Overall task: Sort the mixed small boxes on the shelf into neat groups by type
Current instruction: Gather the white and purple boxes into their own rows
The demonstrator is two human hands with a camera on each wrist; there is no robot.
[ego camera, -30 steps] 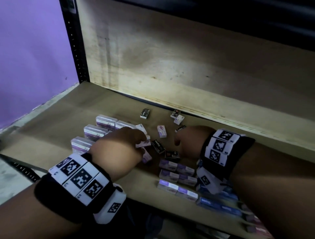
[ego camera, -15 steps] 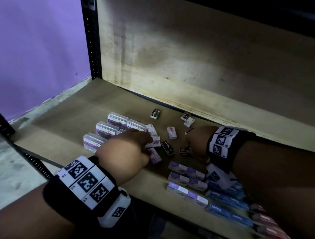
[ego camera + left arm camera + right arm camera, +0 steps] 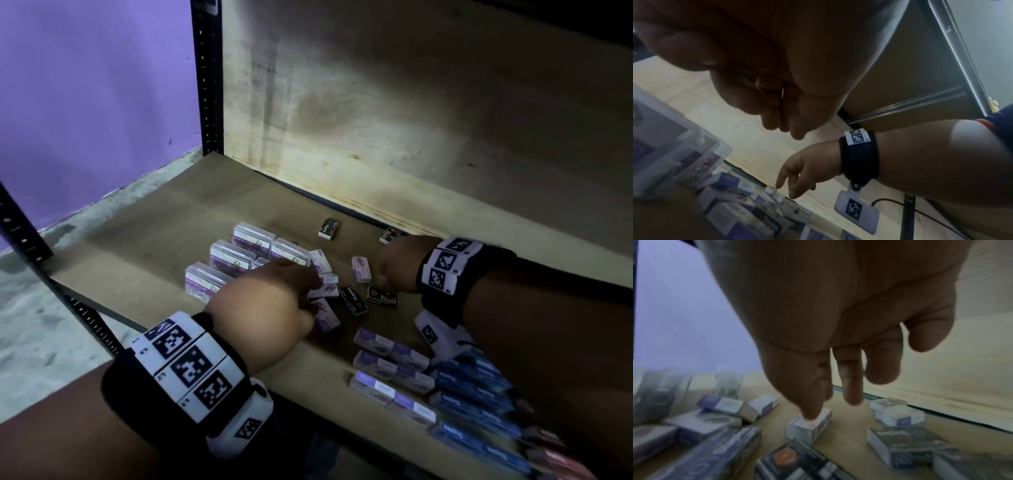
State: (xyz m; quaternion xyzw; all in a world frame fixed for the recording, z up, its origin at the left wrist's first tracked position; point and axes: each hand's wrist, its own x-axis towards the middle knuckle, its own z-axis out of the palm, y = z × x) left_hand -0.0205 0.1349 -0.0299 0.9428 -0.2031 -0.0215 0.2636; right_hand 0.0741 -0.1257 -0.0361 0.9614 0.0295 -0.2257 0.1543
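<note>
While left hand (image 3: 263,305) stays, right hand (image 3: 399,263) has reached farther back

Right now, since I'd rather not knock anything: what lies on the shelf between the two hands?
The head view shows three loose small boxes there: a purple-and-white box, a black Staples box and a dark box with a red mark.

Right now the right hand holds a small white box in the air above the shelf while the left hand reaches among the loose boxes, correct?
Not in the air. In the right wrist view the small white box lies flat on the shelf, with a fingertip of the right hand only touching its top. The left hand does reach among the loose boxes.
</note>
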